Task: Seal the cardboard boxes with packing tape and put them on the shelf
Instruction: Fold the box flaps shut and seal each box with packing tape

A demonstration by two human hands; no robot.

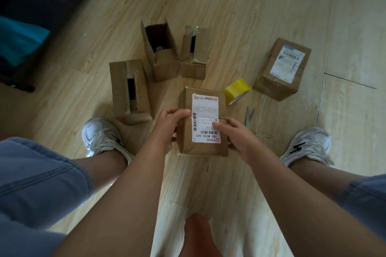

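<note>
Forearms come down between the knees. Left hand (167, 125) and right hand (236, 137) each have a grip closed round the labelled box (200, 149), thumbs on its top seam, probably pinning the flaps for taping. Can't tell if it's resting on the floor (229, 6). Tape roll (237, 91) sits just behind it and scissors (249, 116) beside, both in reach. Three open boxes (130, 89) wait behind; the fourth box (282, 69), off right, looks shut.

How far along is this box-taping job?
Looks done: the closed brown cardboard box with a blue-topped label, far right. In hand: left hand and right hand grip the white-labelled cardboard box, flaps closed. Remaining: three unsealed cardboard boxes; the yellow tape roll and grey scissors lie on the wooden floor. No shelf visible.
</note>
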